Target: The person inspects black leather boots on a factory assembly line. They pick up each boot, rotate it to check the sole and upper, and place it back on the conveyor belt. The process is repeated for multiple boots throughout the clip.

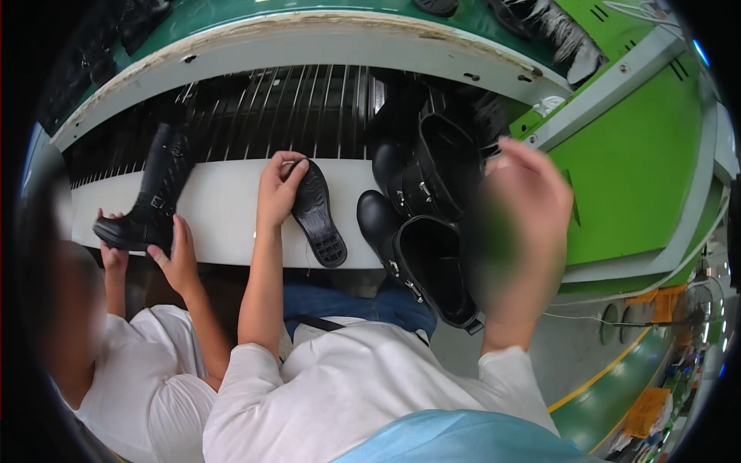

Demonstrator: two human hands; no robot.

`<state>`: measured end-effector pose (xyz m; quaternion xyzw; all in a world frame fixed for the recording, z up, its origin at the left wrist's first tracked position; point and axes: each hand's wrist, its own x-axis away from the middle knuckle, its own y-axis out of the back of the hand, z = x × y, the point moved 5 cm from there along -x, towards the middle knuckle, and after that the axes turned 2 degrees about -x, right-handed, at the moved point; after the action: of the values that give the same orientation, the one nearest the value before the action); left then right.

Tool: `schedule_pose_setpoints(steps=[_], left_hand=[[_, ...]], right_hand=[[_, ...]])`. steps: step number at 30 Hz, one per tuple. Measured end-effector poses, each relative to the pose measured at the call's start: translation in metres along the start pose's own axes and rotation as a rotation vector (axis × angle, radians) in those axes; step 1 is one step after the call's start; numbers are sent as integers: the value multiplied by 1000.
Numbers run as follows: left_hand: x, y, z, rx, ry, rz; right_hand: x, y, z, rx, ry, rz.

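Note:
My left hand (278,189) is closed on the toe end of a black shoe sole (315,210), whose treaded side shows, above the white ledge. My right hand (532,208) is raised on the right and smeared; its fingers are too blurred to read. Partly behind it is a dark, blurred patch that I cannot make out. Between my hands, a black buckled boot (377,224) lies on the ledge with its opening toward me. A second black buckled boot (413,184) lies just beyond it.
At my left a co-worker's hands (179,258) hold a tall black boot (158,189). Behind the white ledge (220,201) runs a rack of metal rods (309,108). A green shelf (309,19) carries more footwear. A green machine panel (641,177) stands at the right.

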<state>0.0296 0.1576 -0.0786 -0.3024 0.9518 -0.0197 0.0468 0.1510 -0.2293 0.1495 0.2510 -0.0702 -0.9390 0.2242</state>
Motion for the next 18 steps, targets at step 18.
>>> schedule_pose_setpoints(steps=[18], left_hand=[[13, -32, 8, -542, -315, -122]], right_hand=[[-337, -6, -65, 767, 240, -285]])
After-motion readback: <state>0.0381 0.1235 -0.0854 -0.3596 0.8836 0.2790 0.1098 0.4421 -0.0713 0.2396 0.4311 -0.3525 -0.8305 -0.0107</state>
